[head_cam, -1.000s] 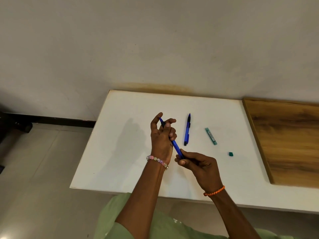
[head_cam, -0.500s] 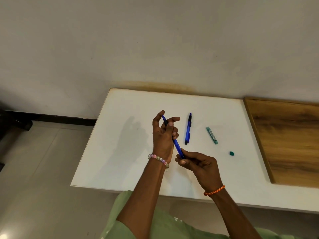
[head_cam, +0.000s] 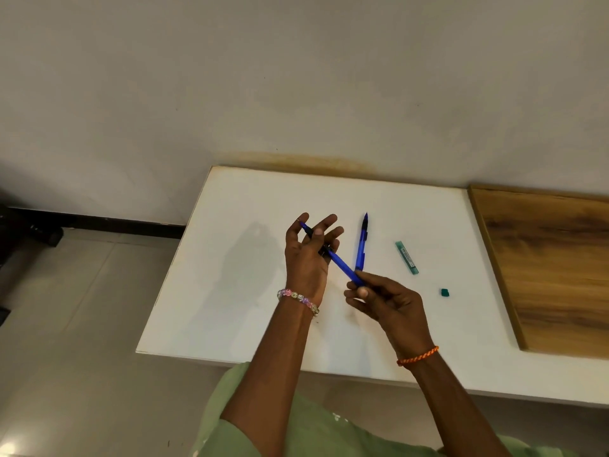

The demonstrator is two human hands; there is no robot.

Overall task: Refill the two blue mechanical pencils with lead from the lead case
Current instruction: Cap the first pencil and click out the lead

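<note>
One blue mechanical pencil (head_cam: pixel 342 266) is held slanted above the white table (head_cam: pixel 237 291). My right hand (head_cam: pixel 382 300) pinches its lower end. Its upper end lies across my left hand (head_cam: pixel 308 255), whose fingers are spread apart around it, thumb by the tip. The second blue pencil (head_cam: pixel 362 244) lies on the table just right of my left hand, tip pointing away. A teal lead case (head_cam: pixel 407 257) lies further right, and its small teal cap (head_cam: pixel 445 292) sits apart, nearer to me.
A wooden board (head_cam: pixel 547 268) covers the table's right side. A wall runs along the table's far edge. Tiled floor (head_cam: pixel 66 324) lies to the left beyond the table's left edge.
My left hand's fingers, curled around the pencil's upper end half a second ago, have spread apart. The right hand keeps its pinch on the lower end.
</note>
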